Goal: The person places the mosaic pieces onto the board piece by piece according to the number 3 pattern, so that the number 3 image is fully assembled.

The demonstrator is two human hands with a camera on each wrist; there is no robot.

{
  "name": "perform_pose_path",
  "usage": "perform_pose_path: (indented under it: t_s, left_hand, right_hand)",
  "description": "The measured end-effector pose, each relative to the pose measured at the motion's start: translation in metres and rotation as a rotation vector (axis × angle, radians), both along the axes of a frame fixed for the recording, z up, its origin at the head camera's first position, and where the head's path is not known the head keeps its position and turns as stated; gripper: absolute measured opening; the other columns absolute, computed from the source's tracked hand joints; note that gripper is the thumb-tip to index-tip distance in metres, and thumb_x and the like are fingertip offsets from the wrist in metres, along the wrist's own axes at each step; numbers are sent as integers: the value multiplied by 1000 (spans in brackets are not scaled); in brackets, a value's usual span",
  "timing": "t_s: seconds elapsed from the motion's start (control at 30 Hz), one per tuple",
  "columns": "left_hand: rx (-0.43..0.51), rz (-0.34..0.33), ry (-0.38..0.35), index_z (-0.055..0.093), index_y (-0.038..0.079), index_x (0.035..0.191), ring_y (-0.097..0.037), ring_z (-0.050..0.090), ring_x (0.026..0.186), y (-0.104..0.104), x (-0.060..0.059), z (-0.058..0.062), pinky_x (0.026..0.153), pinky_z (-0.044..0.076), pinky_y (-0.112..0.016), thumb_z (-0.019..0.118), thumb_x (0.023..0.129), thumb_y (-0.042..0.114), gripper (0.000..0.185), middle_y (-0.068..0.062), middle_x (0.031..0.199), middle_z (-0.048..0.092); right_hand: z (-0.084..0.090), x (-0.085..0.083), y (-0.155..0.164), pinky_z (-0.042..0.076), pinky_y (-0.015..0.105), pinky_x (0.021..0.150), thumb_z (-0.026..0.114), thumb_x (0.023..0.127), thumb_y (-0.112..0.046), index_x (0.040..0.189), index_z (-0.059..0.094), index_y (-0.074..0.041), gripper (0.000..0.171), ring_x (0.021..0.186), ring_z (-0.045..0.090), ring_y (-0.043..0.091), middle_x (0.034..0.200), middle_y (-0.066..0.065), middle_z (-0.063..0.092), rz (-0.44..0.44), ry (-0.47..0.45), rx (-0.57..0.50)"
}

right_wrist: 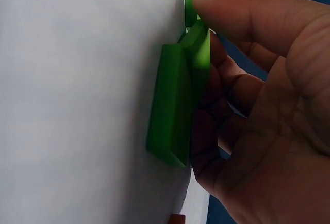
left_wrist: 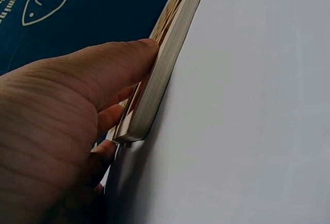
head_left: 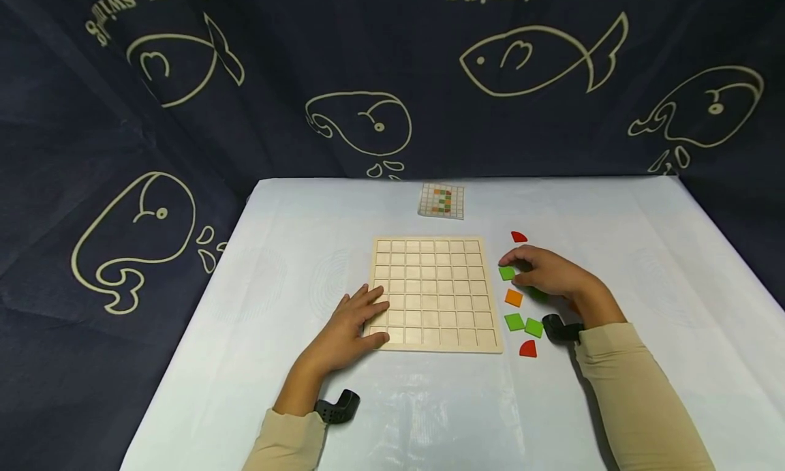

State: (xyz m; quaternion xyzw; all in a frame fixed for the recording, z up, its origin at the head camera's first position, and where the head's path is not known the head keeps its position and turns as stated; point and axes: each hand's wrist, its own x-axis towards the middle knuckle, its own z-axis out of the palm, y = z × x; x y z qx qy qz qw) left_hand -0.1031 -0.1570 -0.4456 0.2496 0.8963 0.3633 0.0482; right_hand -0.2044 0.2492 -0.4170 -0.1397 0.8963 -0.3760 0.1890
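Observation:
A pale wooden grid board (head_left: 437,295) lies flat on the table. My left hand (head_left: 356,324) rests on its lower left side with the fingers spread over the rim, the thumb at the near corner. To the right of the board, my right hand (head_left: 555,273) has thumb and index finger around a small green square tile (head_left: 506,272). In the right wrist view the thumb tip touches that green tile's edge. More green tiles (right_wrist: 170,105) lie below the palm, partly hidden by the hand in the head view.
Near the right hand lie an orange square tile (head_left: 514,298), a green tile (head_left: 514,322), another green tile (head_left: 533,328), a red quarter-round piece (head_left: 528,349) and a second red piece (head_left: 518,236). A printed pattern card (head_left: 441,201) lies behind the board. Dark cloth (head_left: 429,137) hangs behind the white table.

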Motion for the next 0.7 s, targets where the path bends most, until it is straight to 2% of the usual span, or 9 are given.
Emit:
perform_pose_path:
  t_s: [0.17,0.43,0.7]
  left_hand:
    - [-3,-1,10,58,4,139,-33,20,149,0,0,0,117,8,-60,74,89,24,56,-10,155,39]
    - [-5,3,-17,57,6,140,-28,18,150,0,-1,-1,119,6,-55,73,90,26,57,-7,157,36]
    - [0,5,4,57,6,140,-30,20,149,0,0,-2,118,8,-57,74,90,25,56,-7,156,38]
  right_hand:
    - [0,0,-2,30,56,106,62,89,2,122,64,-3,33,123,42,37,134,20,51,19,23,14]
    - [-1,0,-1,31,55,105,63,90,1,122,63,-3,32,123,42,37,132,19,52,19,19,12]
    - [-2,0,-2,31,56,105,61,89,3,120,63,-1,31,120,43,37,130,20,52,33,33,17]
